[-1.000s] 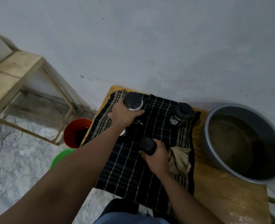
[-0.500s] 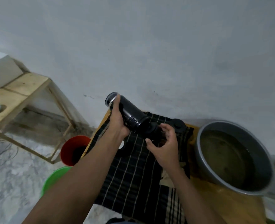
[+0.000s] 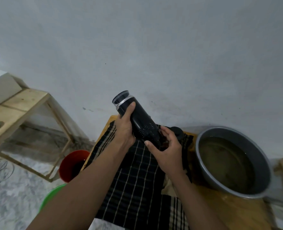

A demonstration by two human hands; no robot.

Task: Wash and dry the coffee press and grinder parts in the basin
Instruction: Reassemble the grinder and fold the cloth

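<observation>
Head view: both forearms reach forward over a dark striped cloth (image 3: 132,180) spread on a wooden table (image 3: 228,211). A beige rag (image 3: 169,188) lies on the cloth beside the right wrist. The left hand (image 3: 125,130) grasps the black cylindrical grinder (image 3: 137,117) along its upper body, thumb near the silver ring. The right hand (image 3: 168,150) curls round the grinder's lower end. The grinder is held tilted, clear of the cloth, top end up and to the left. Just behind the right hand, the black top of the coffee press (image 3: 177,131) stands on the cloth. The grey basin (image 3: 262,166), holding murky water, sits on the table to the right. A red bucket (image 3: 71,163) and green bucket (image 3: 52,196) stand on the floor to the left.
</observation>
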